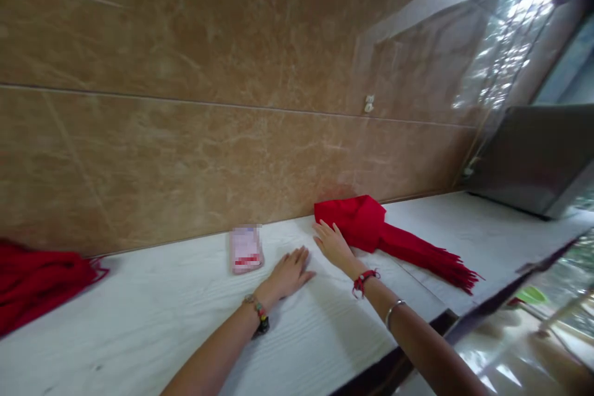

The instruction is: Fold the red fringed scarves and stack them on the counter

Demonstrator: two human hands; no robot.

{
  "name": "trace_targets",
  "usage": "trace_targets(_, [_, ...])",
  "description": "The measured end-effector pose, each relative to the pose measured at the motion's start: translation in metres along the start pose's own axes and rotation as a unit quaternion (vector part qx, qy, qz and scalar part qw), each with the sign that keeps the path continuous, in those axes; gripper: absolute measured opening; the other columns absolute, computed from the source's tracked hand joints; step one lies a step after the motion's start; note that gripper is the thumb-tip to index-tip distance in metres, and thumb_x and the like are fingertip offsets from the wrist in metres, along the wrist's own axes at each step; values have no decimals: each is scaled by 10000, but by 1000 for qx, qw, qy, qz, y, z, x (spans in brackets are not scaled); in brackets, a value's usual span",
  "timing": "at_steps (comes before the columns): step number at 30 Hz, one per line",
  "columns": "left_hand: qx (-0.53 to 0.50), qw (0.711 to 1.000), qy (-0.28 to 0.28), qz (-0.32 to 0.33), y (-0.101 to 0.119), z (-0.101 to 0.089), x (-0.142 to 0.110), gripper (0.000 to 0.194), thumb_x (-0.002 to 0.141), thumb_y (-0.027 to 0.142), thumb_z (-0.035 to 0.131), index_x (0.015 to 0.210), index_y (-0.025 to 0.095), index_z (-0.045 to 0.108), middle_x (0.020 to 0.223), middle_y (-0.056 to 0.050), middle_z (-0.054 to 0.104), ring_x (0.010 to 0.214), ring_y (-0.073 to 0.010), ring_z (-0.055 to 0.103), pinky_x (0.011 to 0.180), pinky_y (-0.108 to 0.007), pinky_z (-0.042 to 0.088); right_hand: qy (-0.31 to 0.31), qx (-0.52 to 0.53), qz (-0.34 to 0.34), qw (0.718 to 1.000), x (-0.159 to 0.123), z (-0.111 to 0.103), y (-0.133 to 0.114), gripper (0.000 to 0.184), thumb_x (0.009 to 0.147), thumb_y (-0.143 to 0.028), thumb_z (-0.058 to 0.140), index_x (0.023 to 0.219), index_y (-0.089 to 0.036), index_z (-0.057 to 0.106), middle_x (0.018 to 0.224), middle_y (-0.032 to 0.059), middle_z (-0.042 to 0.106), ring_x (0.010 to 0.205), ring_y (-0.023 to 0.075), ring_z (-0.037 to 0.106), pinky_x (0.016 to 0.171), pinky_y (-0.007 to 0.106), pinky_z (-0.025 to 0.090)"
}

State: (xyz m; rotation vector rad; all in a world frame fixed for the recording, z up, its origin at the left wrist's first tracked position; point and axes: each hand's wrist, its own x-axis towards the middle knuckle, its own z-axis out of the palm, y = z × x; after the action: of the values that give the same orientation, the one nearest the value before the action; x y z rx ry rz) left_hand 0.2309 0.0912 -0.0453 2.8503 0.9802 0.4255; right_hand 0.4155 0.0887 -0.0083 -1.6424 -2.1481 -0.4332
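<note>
My left hand [288, 273] lies on the white tabletop [176, 297] with its fingers stretched out, holding nothing. A beaded bracelet circles that wrist. My right hand [335, 247] is at the left edge of a folded red scarf [357, 219], its fingers extended; whether it presses on the cloth I cannot tell. The scarf's fringed end [457, 269] stretches to the right across the table. To the left of my left hand, near the wall, lies a small flat pinkish-white item [245, 250], its face blurred.
Another heap of red cloth [37, 284] with fringe sits at the far left. A brown marbled tile wall [208, 154] runs along the table's back edge. A dark grey boxy object [533, 158] stands at the far right end, near a window.
</note>
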Motion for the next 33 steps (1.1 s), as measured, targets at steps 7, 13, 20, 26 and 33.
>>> trace_targets(7, [0,1000,-16,10,-41,-72,-159,443,904,404,269,1301,228,356,1366,-46,372,1241,-153,336,1034,-307,293,59,141,-84,985,35,14,-114,366,870,-200,323,1196,-154,483,1234,100,516,1186,194,396,1005,390,253])
trace_targets(13, [58,968,112,-216,-102,-88,-229,360,903,270,260,1163,185,493,1174,-71,542,1095,-173,481,989,-335,369,45,204,-99,973,33,37,-162,362,853,-189,344,1177,-131,495,1206,106,531,1153,189,421,979,366,293])
trace_targets(20, [61,960,165,-218,-113,-82,-188,370,890,315,283,1153,147,482,1240,-113,477,1157,-212,429,1008,-377,336,36,151,-80,985,37,24,-108,387,868,-210,326,1228,-146,452,1279,94,474,1232,184,340,1020,381,241])
trace_targets(26, [48,984,157,-69,-72,-89,-31,423,895,365,262,1213,148,437,1324,-102,418,1231,-196,356,1021,-367,300,3,35,3,999,72,-12,30,407,895,-248,283,1266,-141,414,1338,112,402,1268,205,281,1016,432,231])
trace_targets(33, [68,996,50,-24,-20,-56,130,495,853,321,367,1295,99,333,1394,-158,292,1291,-259,234,1021,-420,267,-125,-21,34,991,71,-8,133,421,885,-402,331,1239,-213,456,1312,95,441,1208,227,389,964,444,315])
